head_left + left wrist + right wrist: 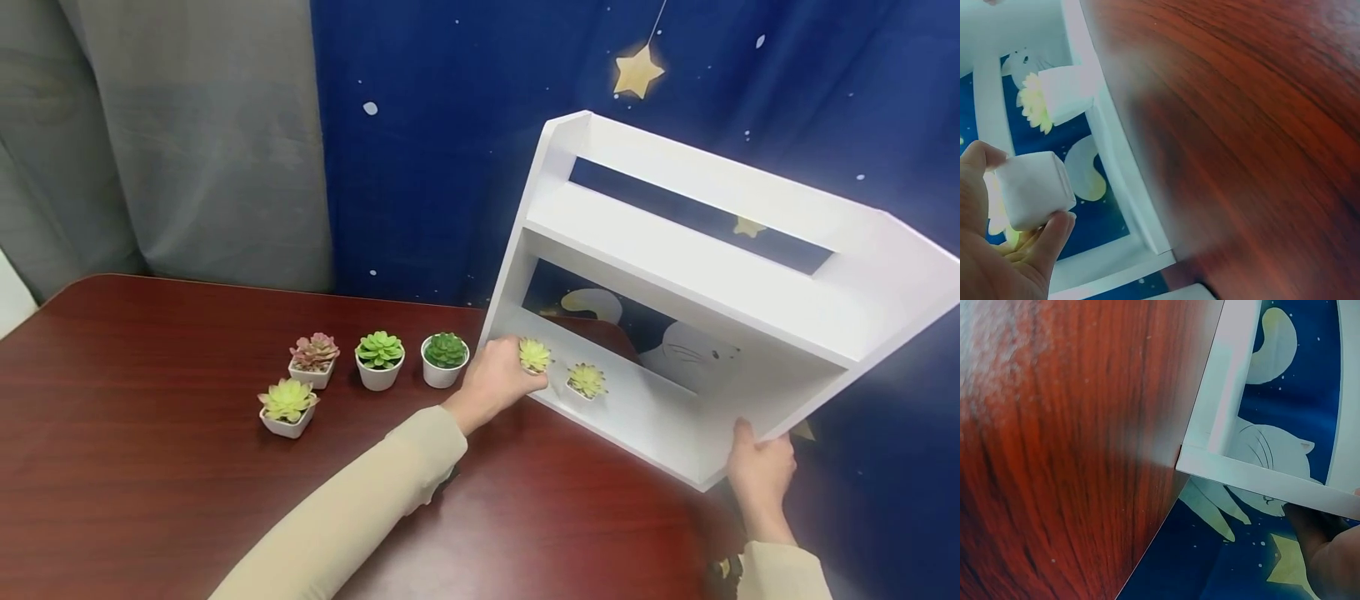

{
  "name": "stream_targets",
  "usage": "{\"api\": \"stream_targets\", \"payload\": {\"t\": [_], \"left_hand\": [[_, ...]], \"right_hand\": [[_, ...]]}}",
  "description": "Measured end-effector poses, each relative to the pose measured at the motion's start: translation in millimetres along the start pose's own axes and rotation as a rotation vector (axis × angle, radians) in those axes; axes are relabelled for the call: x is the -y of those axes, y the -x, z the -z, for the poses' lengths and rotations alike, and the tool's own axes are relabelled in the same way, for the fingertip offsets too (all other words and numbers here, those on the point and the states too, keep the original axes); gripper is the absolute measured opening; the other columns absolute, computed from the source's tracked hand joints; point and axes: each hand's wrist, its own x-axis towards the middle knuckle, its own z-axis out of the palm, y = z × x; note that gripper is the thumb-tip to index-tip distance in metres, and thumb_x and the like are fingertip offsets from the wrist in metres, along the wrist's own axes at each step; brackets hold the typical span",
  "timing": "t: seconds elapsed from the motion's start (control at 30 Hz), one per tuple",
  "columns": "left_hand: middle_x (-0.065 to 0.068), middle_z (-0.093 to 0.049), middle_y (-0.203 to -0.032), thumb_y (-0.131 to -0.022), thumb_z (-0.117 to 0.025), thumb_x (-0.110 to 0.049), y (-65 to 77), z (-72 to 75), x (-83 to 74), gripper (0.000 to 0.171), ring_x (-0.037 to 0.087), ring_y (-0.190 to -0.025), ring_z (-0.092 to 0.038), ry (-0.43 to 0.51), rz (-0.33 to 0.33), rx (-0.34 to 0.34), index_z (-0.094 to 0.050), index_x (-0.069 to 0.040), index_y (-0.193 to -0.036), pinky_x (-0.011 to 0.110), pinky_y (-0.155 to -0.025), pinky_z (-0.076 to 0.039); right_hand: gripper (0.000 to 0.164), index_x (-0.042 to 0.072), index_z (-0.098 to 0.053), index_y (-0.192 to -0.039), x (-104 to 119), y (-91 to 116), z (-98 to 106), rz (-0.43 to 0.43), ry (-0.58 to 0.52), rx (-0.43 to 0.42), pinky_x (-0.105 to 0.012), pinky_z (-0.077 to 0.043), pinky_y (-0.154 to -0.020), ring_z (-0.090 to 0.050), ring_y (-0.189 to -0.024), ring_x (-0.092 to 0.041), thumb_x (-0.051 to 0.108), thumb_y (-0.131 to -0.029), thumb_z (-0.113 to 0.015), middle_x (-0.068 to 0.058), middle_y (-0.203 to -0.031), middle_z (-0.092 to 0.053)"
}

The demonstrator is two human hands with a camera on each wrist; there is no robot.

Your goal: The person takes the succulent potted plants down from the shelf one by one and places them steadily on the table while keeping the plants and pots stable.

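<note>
My left hand [495, 379] pinches a small potted yellow-green succulent [534, 354] at the left end of the lower board of a white two-tier shelf [675, 267]. In the left wrist view, the thumb and fingers hold its white pot [1035, 190]; I cannot tell whether the pot touches the board. Another yellow-green succulent [587, 381] stands on that board just to the right. At the shelf's lower right, my right hand [761, 471] grips the side panel, thumb on the near side. Only part of this hand [1335, 556] shows in the right wrist view.
Left of the shelf on the brown table [150, 467] stand a dark green succulent [445, 352], a bright green one [380, 350], a reddish one [313, 353] and a yellow-green one [288, 402]. Behind hangs a blue curtain [420, 167] with stars. The table's right edge lies near the shelf's corner.
</note>
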Motion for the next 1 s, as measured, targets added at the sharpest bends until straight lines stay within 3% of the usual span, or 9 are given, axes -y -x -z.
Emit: {"api": "stream_targets", "payload": {"t": [0.23,0.5,0.63,0.8,1.0], "left_hand": [[0.000,-0.063,-0.077,-0.071,-0.077,-0.040,9.9,17.2,-1.1,0.033,0.017,-0.068,-0.060,-0.008,-0.020,-0.015,-0.060,-0.015,-0.085,0.029,-0.056,-0.046],[0.001,-0.068,-0.086,-0.073,-0.078,-0.040,21.1,38.9,-3.8,0.040,0.017,-0.075,-0.063,-0.010,-0.033,0.009,-0.063,-0.013,-0.099,0.031,-0.062,-0.051],[0.004,-0.072,-0.097,-0.074,-0.080,-0.042,26.6,50.1,-3.4,0.050,0.018,-0.085,-0.066,-0.012,-0.028,0.017,-0.065,-0.012,-0.111,0.034,-0.072,-0.056],[0.006,-0.074,-0.107,-0.074,-0.083,-0.042,36.6,63.8,1.2,0.062,0.020,-0.093,-0.068,-0.001,0.001,0.036,-0.064,-0.009,-0.122,0.038,-0.082,-0.058],[0.006,-0.073,-0.106,-0.072,-0.085,-0.044,50.0,74.9,11.8,0.063,0.019,-0.093,-0.067,-0.012,0.019,0.023,-0.064,-0.009,-0.120,0.038,-0.081,-0.059]], "right_hand": [[0.058,-0.012,-0.040,-0.141,1,-2,0,0.000,-0.005,-0.004,-0.067,-0.032,-0.110,-0.044,-0.127,-0.059,0.030,-0.102,-0.043,-0.043,-0.132,-0.050],[0.058,-0.011,-0.040,-0.143,-1,-2,0,-0.004,0.006,0.003,-0.069,-0.033,-0.109,-0.044,-0.127,-0.059,0.031,-0.102,-0.042,-0.042,-0.133,-0.050],[0.058,-0.011,-0.040,-0.143,-3,-2,1,-0.008,0.012,0.000,-0.068,-0.033,-0.109,-0.044,-0.128,-0.059,0.031,-0.103,-0.042,-0.042,-0.133,-0.050],[0.059,-0.010,-0.039,-0.145,-3,-2,2,-0.019,0.013,0.013,-0.068,-0.032,-0.111,-0.043,-0.129,-0.058,0.032,-0.103,-0.041,-0.041,-0.135,-0.049],[0.059,-0.010,-0.039,-0.144,-3,-1,1,-0.013,0.013,0.011,-0.068,-0.032,-0.110,-0.043,-0.129,-0.059,0.032,-0.103,-0.041,-0.041,-0.134,-0.049]]}}
